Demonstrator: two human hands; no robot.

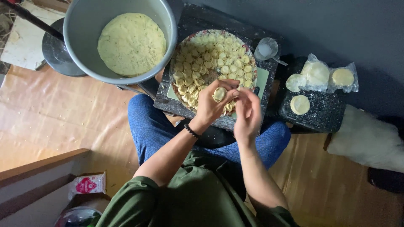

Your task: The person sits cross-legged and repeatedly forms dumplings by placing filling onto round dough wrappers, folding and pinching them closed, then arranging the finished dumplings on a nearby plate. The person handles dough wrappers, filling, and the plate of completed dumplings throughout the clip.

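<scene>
My left hand [209, 104] holds a small folded dumpling [219, 93] between its fingertips, just over the near edge of a round patterned plate [184, 40]. The plate is packed with several similar pale dumplings [219, 52]. My right hand [247, 113] is right beside the left, with its fingers pinching at the same dumpling. A dark beaded band is on my left wrist. Both hands hover above a dark speckled board [187, 110] that rests across my knees.
A big grey pot [82, 50] with pale filling [131, 42] stands at the upper left. A small clear cup [266, 47] sits behind the plate. To the right, a second dark board [326, 113] carries round dough wrappers [300, 104] and bagged dough [320, 75]. Wooden floor lies all around.
</scene>
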